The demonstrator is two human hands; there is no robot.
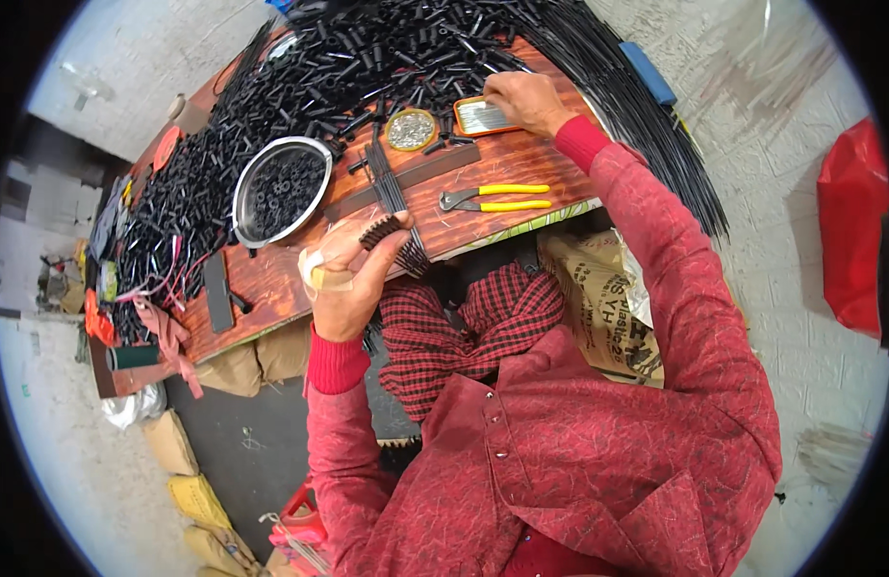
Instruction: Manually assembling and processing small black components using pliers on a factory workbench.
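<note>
My left hand [341,274], with tape round part of it, is closed near the front edge of the table. Between its thumb and fingers is a short black ribbed piece [379,231]. Right beside it, a bundle of thin black rods [387,183] lies across a brown bar and reaches the table edge. My right hand [527,100] is at the right end of a shallow orange-rimmed tray [484,116] of thin silvery pins. Its fingers are bent together, and whatever they pinch is hidden. Yellow-handled pliers [493,198] lie between my hands.
Heaped black tubular parts [406,48] cover the back and left of the wooden table [271,279]. A steel bowl [242,223] holds small black rings. Near the tray sits a round dish [411,129] of small metal bits. Long black rods [598,67] hang off the right side.
</note>
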